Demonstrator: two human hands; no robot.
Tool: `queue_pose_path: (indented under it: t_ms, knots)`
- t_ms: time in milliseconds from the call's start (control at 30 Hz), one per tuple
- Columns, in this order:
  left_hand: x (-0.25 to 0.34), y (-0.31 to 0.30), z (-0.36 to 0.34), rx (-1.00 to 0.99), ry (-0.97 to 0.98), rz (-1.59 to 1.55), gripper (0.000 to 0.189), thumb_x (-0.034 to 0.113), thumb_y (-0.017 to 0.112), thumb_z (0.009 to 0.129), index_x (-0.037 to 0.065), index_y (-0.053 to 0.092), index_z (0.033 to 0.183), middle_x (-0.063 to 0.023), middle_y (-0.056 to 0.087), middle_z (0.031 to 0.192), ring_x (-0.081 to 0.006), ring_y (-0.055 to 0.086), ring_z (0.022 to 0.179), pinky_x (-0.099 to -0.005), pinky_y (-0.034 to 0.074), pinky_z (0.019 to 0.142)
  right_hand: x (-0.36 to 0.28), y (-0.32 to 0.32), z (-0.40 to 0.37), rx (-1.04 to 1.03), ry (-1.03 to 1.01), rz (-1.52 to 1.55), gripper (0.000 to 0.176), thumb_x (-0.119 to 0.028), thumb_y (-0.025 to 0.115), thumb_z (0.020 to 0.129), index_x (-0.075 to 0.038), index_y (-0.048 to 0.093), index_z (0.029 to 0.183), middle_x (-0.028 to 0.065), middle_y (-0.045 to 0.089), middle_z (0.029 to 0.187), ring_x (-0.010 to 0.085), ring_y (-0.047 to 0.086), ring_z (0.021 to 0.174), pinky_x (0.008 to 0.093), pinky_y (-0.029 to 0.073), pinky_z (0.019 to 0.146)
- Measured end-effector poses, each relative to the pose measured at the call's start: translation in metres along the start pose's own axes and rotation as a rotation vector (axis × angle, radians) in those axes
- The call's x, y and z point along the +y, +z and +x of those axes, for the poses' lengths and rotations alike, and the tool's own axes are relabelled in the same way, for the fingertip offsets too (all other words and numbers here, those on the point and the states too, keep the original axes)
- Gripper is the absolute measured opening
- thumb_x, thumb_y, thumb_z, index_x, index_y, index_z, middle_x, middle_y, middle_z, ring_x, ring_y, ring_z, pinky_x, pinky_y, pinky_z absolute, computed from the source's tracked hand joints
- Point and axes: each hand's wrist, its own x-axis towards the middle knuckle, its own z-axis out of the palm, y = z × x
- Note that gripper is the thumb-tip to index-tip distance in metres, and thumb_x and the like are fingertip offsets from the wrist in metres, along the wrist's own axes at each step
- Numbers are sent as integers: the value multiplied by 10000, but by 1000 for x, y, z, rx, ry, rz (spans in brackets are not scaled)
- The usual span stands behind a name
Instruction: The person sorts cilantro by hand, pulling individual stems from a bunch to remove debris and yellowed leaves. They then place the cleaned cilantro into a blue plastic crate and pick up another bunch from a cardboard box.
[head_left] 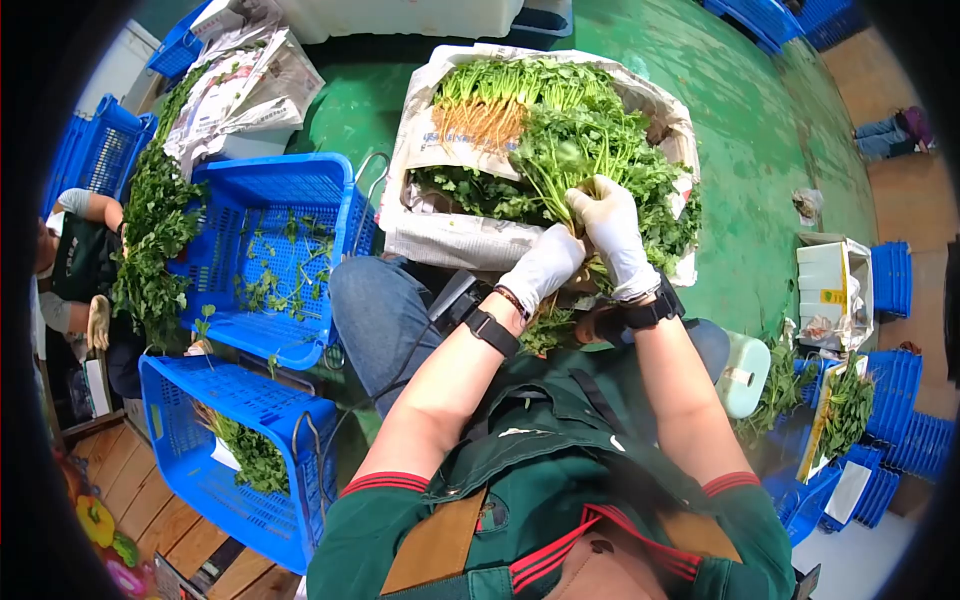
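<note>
A bunch of leafy green herbs with thin pale stems [575,152] is held over the near part of a white, newspaper-lined box [455,245]. The right hand, in a whitish glove [608,215], is closed around its stems; the left hand, gloved alike [545,264], is closed at their lower ends, its fingertips partly hidden. The bunch's leaves merge with greens in the box, so its far edge is hard to make out. Behind it lie herbs with tan roots [480,115] on newspaper. Left of the box, an open blue plastic crate [285,265] holds loose sprigs. Farther left, a co-worker in dark clothing [85,255] is cut off by the dark rim.
</note>
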Motion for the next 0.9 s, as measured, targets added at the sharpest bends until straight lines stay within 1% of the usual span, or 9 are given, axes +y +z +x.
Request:
queue_pose_path:
  t_ms: [133,200,267,400,467,600,667,800,900]
  knots:
    - [17,-3,-7,-49,31,85,141,55,495,854,8,622,894,-111,641,683,-167,595,507,-293,427,402,7,-1,-5,50,-12,70,159,-133,644,817,21,609,840,32,594,680,73,500,600,246,421,527]
    - [1,0,3,-84,-39,73,139,58,496,857,5,619,895,-111,640,680,-163,594,504,-288,421,397,10,-3,-5,23,29,148,234,-205,655,818,23,609,847,76,619,697,140,555,600,291,448,558]
    - [-53,14,31,9,617,219,146,71,486,876,2,612,896,-89,636,685,-150,581,493,-281,412,391,-7,-5,-6,67,29,-54,276,-251,657,814,20,611,848,108,629,717,195,582,628,323,457,588]
    - [-45,15,25,41,759,109,157,87,477,888,2,608,897,-65,629,694,-143,566,489,-276,409,394,-17,-4,3,0,62,-440,365,-353,655,796,6,621,852,181,645,794,320,621,738,389,466,679]
    - [8,-1,-1,-104,161,243,167,108,478,895,2,607,891,-54,624,716,-131,553,495,-270,407,396,-24,-7,1,-22,76,-398,330,-325,648,797,-2,630,863,173,651,800,306,625,744,382,470,683]
    - [-5,2,5,-27,130,-13,164,118,486,892,7,606,889,-53,623,729,-132,557,513,-267,409,396,8,-4,3,11,-23,-168,237,-217,630,818,5,628,901,112,641,745,210,596,660,321,466,638]
    - [28,-8,-18,-112,-121,-387,172,127,480,895,11,607,886,-44,620,735,-127,548,515,-259,414,397,15,-8,-4,-104,-90,251,172,-146,617,834,4,619,920,37,627,762,124,559,653,269,456,614]
    - [27,-4,-16,-97,-153,-438,187,146,475,904,12,605,898,-41,616,737,-116,542,511,-244,416,395,-7,-26,-23,-285,75,589,141,-103,585,873,1,588,969,19,615,817,60,530,651,207,432,569]
    - [31,-6,-19,-121,-165,-510,191,174,480,914,27,600,889,-43,611,736,-123,549,515,-239,413,385,4,-29,-20,-349,123,484,143,-96,568,887,-3,575,995,16,615,833,41,509,631,186,413,545]
